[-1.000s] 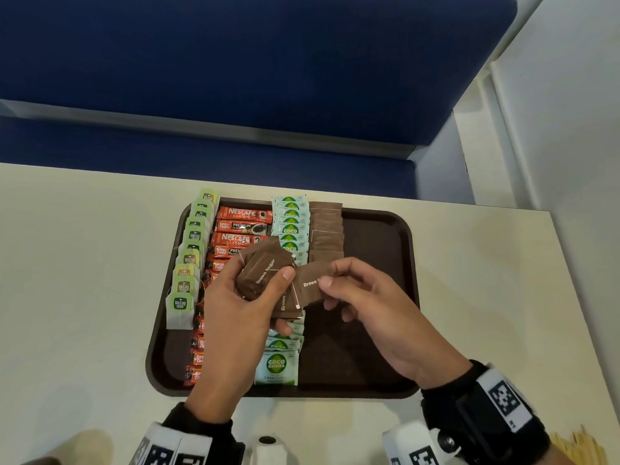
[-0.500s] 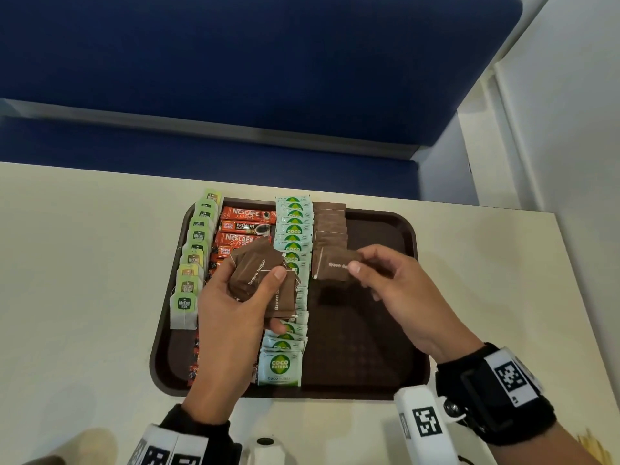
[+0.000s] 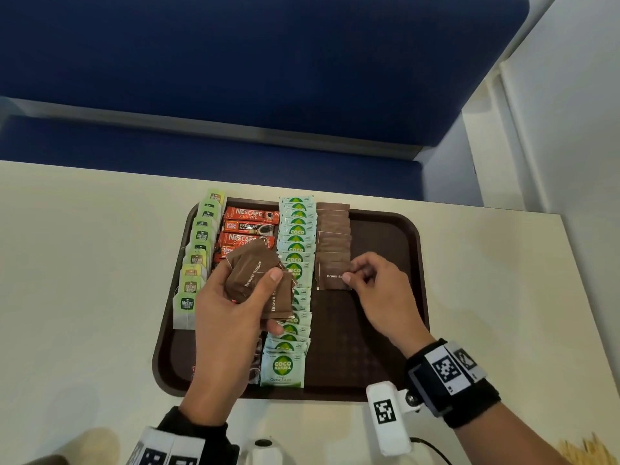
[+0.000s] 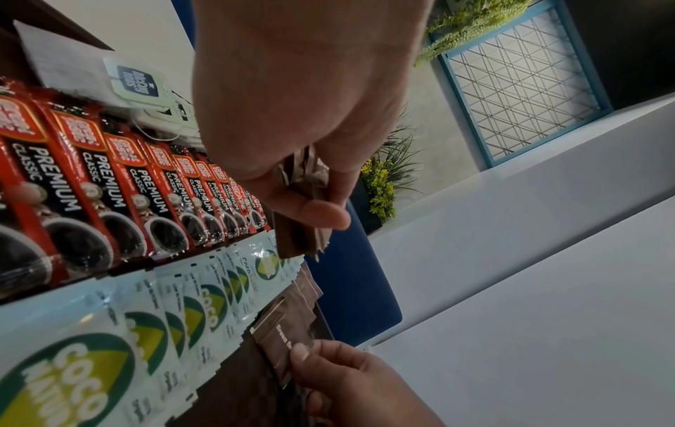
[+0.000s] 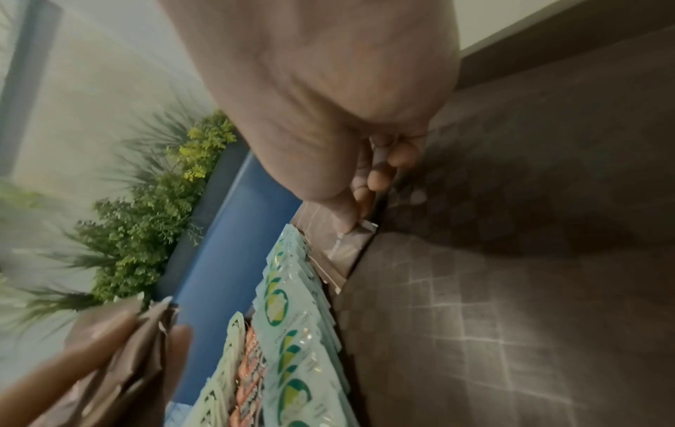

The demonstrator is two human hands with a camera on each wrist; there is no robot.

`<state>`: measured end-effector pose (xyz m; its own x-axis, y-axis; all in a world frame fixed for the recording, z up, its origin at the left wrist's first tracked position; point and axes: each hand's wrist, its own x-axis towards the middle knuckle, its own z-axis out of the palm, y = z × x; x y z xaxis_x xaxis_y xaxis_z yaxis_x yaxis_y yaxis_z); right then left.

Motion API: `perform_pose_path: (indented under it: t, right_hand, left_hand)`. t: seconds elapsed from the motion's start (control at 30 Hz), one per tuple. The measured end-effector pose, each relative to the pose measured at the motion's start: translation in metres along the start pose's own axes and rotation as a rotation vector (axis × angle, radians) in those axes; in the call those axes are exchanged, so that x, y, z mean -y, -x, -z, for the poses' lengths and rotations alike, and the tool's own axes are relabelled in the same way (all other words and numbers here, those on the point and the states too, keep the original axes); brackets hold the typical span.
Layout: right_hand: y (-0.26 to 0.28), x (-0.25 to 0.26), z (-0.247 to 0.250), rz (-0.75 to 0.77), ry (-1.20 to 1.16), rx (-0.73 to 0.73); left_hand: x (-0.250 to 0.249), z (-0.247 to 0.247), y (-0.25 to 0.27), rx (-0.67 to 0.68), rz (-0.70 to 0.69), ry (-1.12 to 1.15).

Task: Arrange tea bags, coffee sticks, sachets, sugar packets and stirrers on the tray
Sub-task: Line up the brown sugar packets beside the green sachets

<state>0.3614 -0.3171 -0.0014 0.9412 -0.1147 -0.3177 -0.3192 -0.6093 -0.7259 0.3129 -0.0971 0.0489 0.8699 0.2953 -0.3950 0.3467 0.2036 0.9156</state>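
A dark brown tray point(image 3: 407, 297) holds four columns: green tea bags point(image 3: 198, 260), red coffee sticks point(image 3: 250, 226), pale green coco sugar sachets point(image 3: 297, 236) and brown sugar packets point(image 3: 333, 236). My left hand point(image 3: 231, 317) grips a bunch of brown sugar packets point(image 3: 255, 276) above the coffee column, thumb on top; the same bunch point(image 4: 297, 231) shows in the left wrist view. My right hand point(image 3: 375, 290) pinches one brown sugar packet point(image 3: 330, 276) by its right edge, low at the near end of the brown column. That packet point(image 5: 347, 248) lies against the sachets in the right wrist view.
The tray sits on a cream table point(image 3: 84, 280) in front of a blue bench point(image 3: 235, 78). A white wall point(image 3: 570, 112) runs along the right. Wooden stirrers point(image 3: 585, 451) lie at the table's near right corner. The tray's right half is bare.
My right hand drew one packet out of the bunch and carried it right and away from me, down to the near end of the brown column. The left hand stayed put.
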Motion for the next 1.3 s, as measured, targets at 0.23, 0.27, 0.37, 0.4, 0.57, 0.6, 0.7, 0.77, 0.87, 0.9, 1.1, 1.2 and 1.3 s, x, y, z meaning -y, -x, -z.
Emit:
perform_pose_path:
  t: [0.23,0.27,0.37,0.4,0.57,0.6,0.7,0.77,0.87,0.9,1.1,1.2,1.3]
  right_hand:
    - [0.0,-0.003,-0.007,0.01,0.035,-0.059]
    - [0.0,-0.003,-0.008,0.013,0.036,-0.063]
    - [-0.001,-0.005,-0.01,0.014,0.027,-0.069]
    - [-0.001,-0.005,-0.01,0.012,0.025,-0.069]
    - [0.001,0.002,-0.006,-0.001,0.019,-0.098]
    - [0.004,0.006,-0.003,0.019,-0.002,-0.119]
    - [0.026,0.033,0.003,0.11,-0.186,-0.045]
    - [0.043,0.052,0.001,0.162,-0.27,0.086]
    - [0.053,0.062,-0.005,0.178,-0.272,0.161]
    - [0.052,0.063,-0.005,0.164,-0.284,0.172]
    - [0.049,0.06,0.006,0.041,-0.431,0.231]
    - [0.053,0.06,0.01,-0.068,-0.61,0.27]
    - [0.052,0.058,0.015,-0.126,-0.696,0.287]
  left_hand:
    - [0.0,0.0,-0.001,0.001,0.004,0.006]
    - [0.0,0.0,-0.001,0.001,0.006,0.006]
    - [0.0,0.001,-0.001,0.001,0.009,0.009]
    - [0.0,0.0,-0.001,0.001,0.01,0.013]
    - [0.0,-0.003,-0.001,0.009,0.025,0.049]
    - [0.001,-0.004,-0.002,0.012,0.031,0.065]
    - [0.003,-0.01,-0.002,0.022,0.056,0.121]
    - [0.004,-0.015,-0.001,0.04,0.079,0.161]
    - [0.002,-0.022,0.002,0.08,0.116,0.212]
    - [0.002,-0.023,0.003,0.089,0.116,0.219]
    - [0.005,-0.019,0.003,0.061,0.097,0.226]
    - [0.006,-0.016,0.002,0.067,0.079,0.204]
    - [0.008,-0.013,0.002,0.066,0.069,0.177]
